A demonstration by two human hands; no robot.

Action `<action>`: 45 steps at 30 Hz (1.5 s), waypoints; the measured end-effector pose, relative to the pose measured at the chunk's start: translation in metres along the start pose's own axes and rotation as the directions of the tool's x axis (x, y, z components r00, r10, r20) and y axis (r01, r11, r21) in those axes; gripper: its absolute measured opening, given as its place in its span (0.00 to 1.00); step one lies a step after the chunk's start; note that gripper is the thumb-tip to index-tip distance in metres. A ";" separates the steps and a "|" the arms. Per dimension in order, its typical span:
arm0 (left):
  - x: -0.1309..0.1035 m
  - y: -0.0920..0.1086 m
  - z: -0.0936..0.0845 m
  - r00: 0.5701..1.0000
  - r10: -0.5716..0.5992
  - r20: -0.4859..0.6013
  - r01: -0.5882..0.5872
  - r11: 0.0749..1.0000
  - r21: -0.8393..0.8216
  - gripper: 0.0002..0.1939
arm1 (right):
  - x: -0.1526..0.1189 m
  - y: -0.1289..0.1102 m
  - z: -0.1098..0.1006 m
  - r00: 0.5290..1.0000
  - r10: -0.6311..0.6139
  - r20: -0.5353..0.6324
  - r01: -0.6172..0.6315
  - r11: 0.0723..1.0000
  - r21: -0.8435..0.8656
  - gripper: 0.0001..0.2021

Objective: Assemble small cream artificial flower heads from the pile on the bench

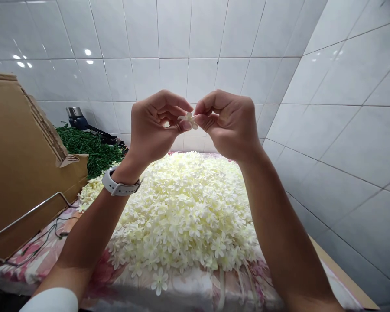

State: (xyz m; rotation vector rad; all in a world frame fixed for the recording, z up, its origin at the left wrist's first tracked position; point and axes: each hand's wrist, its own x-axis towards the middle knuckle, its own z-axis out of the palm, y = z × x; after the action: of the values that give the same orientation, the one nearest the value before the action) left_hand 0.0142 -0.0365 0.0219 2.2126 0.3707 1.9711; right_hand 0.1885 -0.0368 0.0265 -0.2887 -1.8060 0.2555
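Both hands are raised above a big heap of pale cream artificial flowers (188, 208). One small white flower (190, 118) is between them. My left hand (160, 121), with a white watch (120, 187) on its wrist, pinches this flower between thumb and index finger. From the other side, my right hand (225, 119) has its thumb and index finger pressed together at the flower's right edge. Whatever part lies between the right fingertips is too small to make out. A single flower (159, 281) rests at the heap's near edge on the floral cloth (182, 288).
A cardboard box (29, 173) stands at the left, with a metal rod (29, 213) in front. Behind it are green wire-like stems (87, 147) and a dark bottle with a silver cap (76, 118). Tiled walls (204, 30) rise behind and to the right.
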 end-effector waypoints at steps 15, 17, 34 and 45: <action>0.000 -0.001 0.003 0.984 0.151 -0.092 -0.147 0.988 0.044 0.20 | 0.002 0.004 0.004 0.960 0.250 0.128 -0.280 0.885 0.372 0.15; 0.003 -0.006 0.000 0.984 0.161 -0.080 -0.162 0.987 -0.006 0.21 | 0.003 0.004 0.001 0.971 0.227 0.070 -0.237 0.918 0.318 0.16; 0.002 -0.010 0.002 0.995 -0.030 -0.091 0.021 0.995 -0.098 0.13 | 0.001 0.011 0.008 0.994 0.105 0.032 -0.110 0.969 0.221 0.14; 0.000 -0.008 0.004 0.975 -0.093 -0.200 0.045 0.972 -0.231 0.14 | 0.001 -0.002 0.012 0.982 0.190 0.012 -0.185 0.935 0.302 0.19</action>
State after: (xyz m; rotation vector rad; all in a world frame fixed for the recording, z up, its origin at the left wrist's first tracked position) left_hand 0.0178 -0.0286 0.0192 1.8381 0.2322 2.0988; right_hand 0.1764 -0.0386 0.0248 -0.2447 -1.6941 0.6558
